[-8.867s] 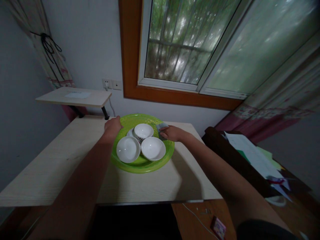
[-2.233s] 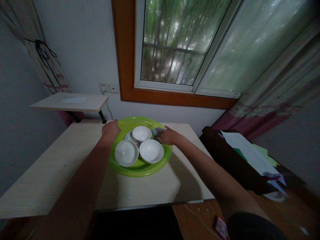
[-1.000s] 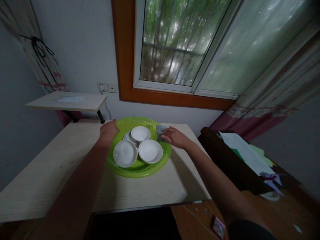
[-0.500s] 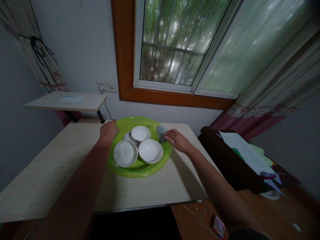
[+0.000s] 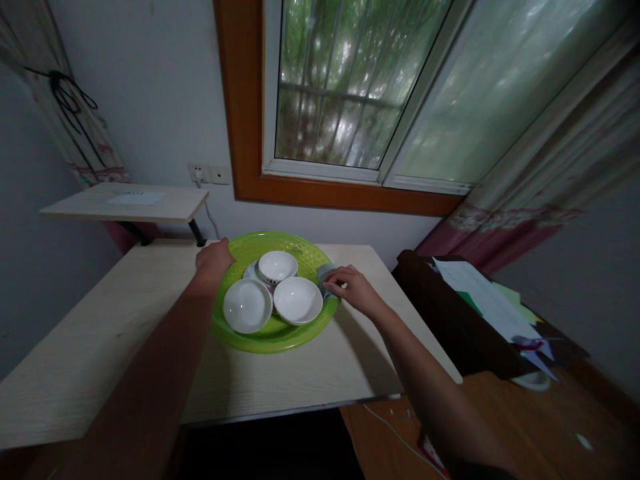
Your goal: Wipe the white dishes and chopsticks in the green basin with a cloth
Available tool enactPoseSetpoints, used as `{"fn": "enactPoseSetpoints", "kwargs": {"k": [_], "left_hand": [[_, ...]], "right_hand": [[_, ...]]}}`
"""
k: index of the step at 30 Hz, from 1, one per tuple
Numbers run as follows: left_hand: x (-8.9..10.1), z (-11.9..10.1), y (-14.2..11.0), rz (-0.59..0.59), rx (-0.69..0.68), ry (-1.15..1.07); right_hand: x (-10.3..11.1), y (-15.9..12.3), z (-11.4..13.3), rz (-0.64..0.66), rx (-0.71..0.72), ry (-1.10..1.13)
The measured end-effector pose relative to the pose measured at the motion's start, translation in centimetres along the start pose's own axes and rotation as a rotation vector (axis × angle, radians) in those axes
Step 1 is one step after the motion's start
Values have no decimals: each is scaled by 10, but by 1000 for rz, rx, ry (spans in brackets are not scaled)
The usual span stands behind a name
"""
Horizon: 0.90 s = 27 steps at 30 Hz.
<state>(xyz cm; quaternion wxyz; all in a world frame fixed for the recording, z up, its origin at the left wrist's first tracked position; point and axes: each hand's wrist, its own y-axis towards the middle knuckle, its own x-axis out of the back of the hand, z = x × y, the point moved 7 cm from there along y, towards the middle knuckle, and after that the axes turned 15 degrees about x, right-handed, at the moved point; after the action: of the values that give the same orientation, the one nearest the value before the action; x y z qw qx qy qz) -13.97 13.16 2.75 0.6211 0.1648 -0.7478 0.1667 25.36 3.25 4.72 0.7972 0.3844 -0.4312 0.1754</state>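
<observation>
A round green tray lies on the desk with several white dishes grouped in it. Two white bowls, the back bowl and the front right bowl, sit beside a shallow white dish at front left. Part of a plate shows under the back bowl. My left hand is closed on the tray's left rim; its fingertips are partly hidden. At the right rim my right hand pinches a grey-green cloth, which lies against the tray.
The pale wooden desk carries a small raised shelf at back left. Behind stand the wall socket and window. To the right, a dark brown piece of furniture holds papers.
My right hand has moved the cloth along the tray's right rim toward me, and the cloth is more bunched. My left hand stays at the left rim. The view has shifted slightly.
</observation>
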Motion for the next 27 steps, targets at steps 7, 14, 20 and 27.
{"fn": "enactPoseSetpoints", "kwargs": {"k": [7, 14, 20, 27], "left_hand": [[-1, 1, 2, 4, -6, 2], [1, 0, -1, 1, 4, 2], [-1, 1, 0, 4, 13, -13], [-1, 1, 0, -3, 4, -9]], "right_hand": [[-7, 41, -35, 77, -20, -91], [-9, 45, -37, 61, -75, -263], [-2, 26, -18, 119, -19, -341], [8, 1, -3, 175, -52, -152]]}}
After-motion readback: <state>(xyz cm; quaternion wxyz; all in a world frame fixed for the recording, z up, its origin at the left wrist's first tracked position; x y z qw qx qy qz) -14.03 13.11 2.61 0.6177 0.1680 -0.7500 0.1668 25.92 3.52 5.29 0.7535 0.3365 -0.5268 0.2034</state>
